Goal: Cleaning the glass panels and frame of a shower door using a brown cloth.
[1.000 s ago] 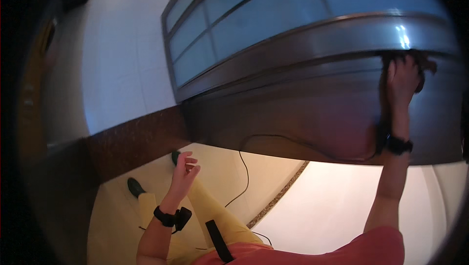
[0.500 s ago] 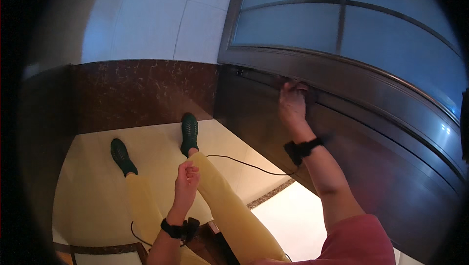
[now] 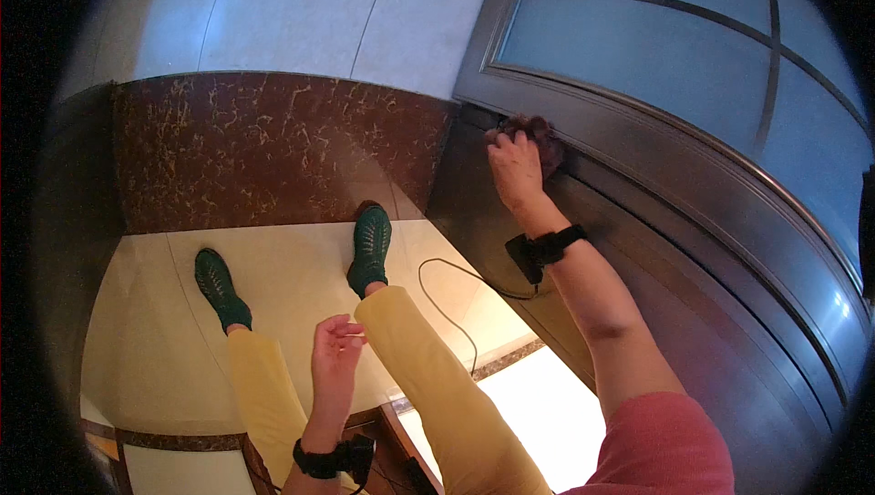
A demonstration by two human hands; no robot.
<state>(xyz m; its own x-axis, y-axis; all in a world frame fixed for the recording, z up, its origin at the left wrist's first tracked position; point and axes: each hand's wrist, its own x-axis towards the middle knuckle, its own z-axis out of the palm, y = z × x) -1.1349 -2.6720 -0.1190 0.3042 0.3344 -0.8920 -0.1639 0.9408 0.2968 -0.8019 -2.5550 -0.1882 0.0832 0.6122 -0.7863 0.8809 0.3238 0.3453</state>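
My right hand (image 3: 517,170) grips a bunched dark brown cloth (image 3: 540,135), its fingers curled over it. The cloth is pressed to the dark door (image 3: 629,212), at the groove just below the frosted glass panes (image 3: 638,48) and close to the door's left edge. Part of the cloth is hidden behind the fingers. Above my legs, my left hand (image 3: 335,349) holds nothing; its fingers are loosely bent and apart. Each wrist wears a black band with a small box, the right wristband (image 3: 545,251) trailing a thin cable (image 3: 437,262).
A brown marble baseboard (image 3: 273,153) runs under pale wall tiles (image 3: 283,16). My feet in green shoes (image 3: 370,244) stand on a cream tiled floor (image 3: 155,349). Low behind my left hand is a brown wooden piece (image 3: 401,445). The loose cable hangs between my leg and the door.
My right hand has slid the cloth leftward along the groove, nearer the door's left edge. The fingers of my left hand have loosened from a tighter curl. The view has shifted somewhat.
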